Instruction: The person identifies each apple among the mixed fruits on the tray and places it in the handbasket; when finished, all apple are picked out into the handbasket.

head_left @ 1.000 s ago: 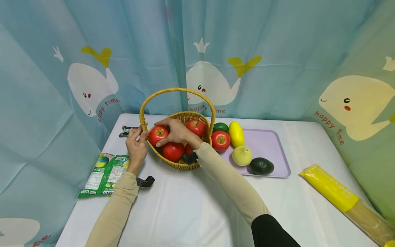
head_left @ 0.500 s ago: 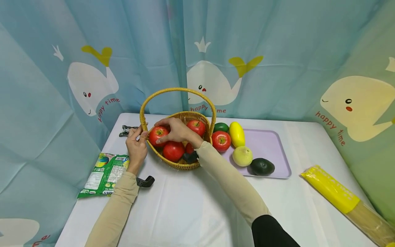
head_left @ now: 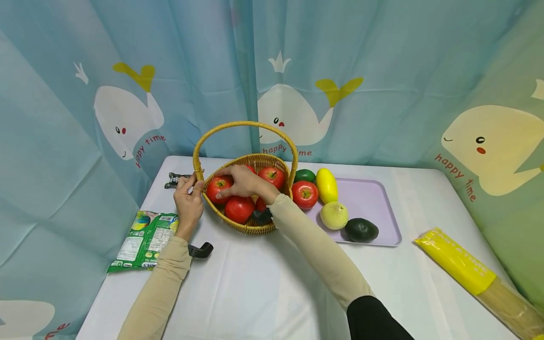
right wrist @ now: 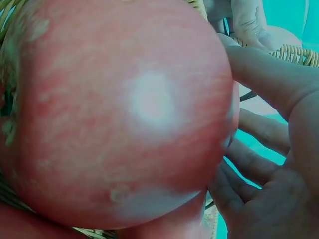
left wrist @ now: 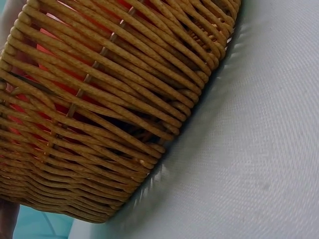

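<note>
A wicker basket [head_left: 250, 230] with a tall arched handle [head_left: 246, 123] stands at the back of the table, holding several red apples. My left hand [head_left: 188, 203] pinches its left rim at the foot of the handle. Inside the basket, my right hand [head_left: 241, 182] curls its thumb and fingers round the leftmost apple [head_left: 220, 190]. Another apple [head_left: 239, 209] lies just in front, and one more [head_left: 272, 177] sits at the right. An apple [right wrist: 124, 109] fills much of the right wrist view and partly hides the fingers [right wrist: 254, 164]. Red shows through the basket weave [left wrist: 99, 107] in the left wrist view.
Right of the basket, a lilac tray [head_left: 365, 198] bears a red apple [head_left: 304, 194], a yellow fruit [head_left: 326, 185], a pale round fruit [head_left: 334, 215] and dark-green avocados [head_left: 361, 230]. A green snack bag [head_left: 146, 241] lies left, a yellow noodle pack [head_left: 463, 264] right.
The right hand and its apple have shifted very slightly toward the near side of the basket. More red now shows behind that hand. The left hand stays at the rim.
</note>
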{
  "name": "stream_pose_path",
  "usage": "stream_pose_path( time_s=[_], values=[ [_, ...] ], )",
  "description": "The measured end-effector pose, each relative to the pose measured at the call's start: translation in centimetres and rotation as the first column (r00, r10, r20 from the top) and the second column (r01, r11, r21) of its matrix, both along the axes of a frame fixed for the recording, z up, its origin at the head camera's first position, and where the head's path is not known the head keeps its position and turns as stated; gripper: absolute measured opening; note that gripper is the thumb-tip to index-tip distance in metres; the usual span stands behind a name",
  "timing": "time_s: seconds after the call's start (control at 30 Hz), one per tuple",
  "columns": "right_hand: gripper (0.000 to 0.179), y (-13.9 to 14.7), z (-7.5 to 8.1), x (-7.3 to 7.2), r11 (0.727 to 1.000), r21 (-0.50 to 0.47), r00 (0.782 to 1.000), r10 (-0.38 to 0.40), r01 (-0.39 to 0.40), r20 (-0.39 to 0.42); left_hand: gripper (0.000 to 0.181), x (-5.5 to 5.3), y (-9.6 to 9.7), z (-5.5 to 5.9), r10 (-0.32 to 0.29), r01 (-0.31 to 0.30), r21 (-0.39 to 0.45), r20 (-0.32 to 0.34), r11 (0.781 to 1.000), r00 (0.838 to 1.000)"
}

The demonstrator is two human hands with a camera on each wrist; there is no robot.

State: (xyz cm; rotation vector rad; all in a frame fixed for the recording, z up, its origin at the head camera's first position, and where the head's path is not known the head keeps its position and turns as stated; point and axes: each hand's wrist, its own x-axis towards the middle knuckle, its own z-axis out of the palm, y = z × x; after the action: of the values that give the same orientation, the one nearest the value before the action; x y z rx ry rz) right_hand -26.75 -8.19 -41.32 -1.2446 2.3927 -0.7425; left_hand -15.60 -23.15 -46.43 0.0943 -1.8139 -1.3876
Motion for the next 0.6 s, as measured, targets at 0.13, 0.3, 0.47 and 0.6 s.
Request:
stream_pose_path(
  time_s=[0.13,0.3,0.47,0.6],
  values=[
    [0.070,0.3,0.2,0.2,1.000,0.001,1.000,0.018,-0.018,0.001,0.028,0.0,-0.1,0.0,-0.013,0.013,0.005,0.001,1.000,1.000],
    [0.071,2.0,1.2,0.3,0.998,-0.060,0.999,0.021,-0.018,0.041,0.027,0.0,-0.1,0.3,-0.009,0.009,-0.007,-0.001,1.000,1.000],
    [0.068,5.0,2.7,0.4,0.989,-0.147,0.997,0.022,-0.011,0.078,0.028,0.3,0.2,0.7,0.006,-0.006,-0.004,0.018,1.000,1.000],
    [0.063,8.1,3.7,0.9,0.982,-0.191,0.993,0.031,-0.009,0.112,0.030,0.7,0.5,0.9,0.005,-0.006,0.022,0.061,1.000,0.998]
  ],
)
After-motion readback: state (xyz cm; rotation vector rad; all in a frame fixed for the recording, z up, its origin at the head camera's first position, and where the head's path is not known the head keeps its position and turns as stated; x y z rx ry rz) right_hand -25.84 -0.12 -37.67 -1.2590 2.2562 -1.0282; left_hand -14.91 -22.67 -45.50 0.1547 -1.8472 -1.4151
